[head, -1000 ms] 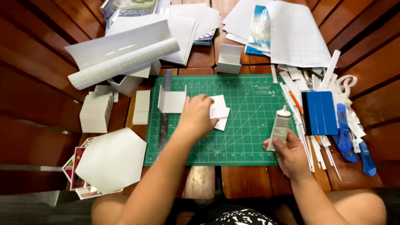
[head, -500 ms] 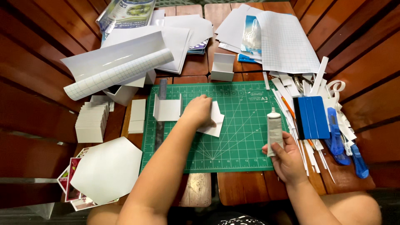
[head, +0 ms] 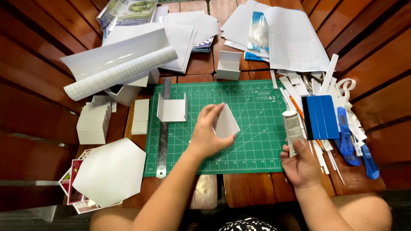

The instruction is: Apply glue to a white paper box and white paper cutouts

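My left hand (head: pixel 208 133) holds a small white folded card piece (head: pixel 225 124) tilted up over the green cutting mat (head: pixel 252 145). My right hand (head: pixel 300 164) grips a white glue tube (head: pixel 292 127) at the mat's right edge, nozzle pointing away from me. A white open-topped card tray (head: pixel 172 109) sits on the mat's left part, beside a steel ruler (head: pixel 163 130) lying along the mat's left edge.
A white hexagon sheet (head: pixel 110 172) lies front left over coloured cards. A stack of white card squares (head: pixel 92 124), a gridded roll (head: pixel 122 72), a small white box (head: pixel 229 66), a blue squeegee (head: pixel 320 117), blue cutters (head: pixel 347 143) and paper strips surround the mat on the wooden slat table.
My left hand has lifted the white card piece off the mat and tilted it upward. My right hand with the glue tube stayed at the mat's right edge.
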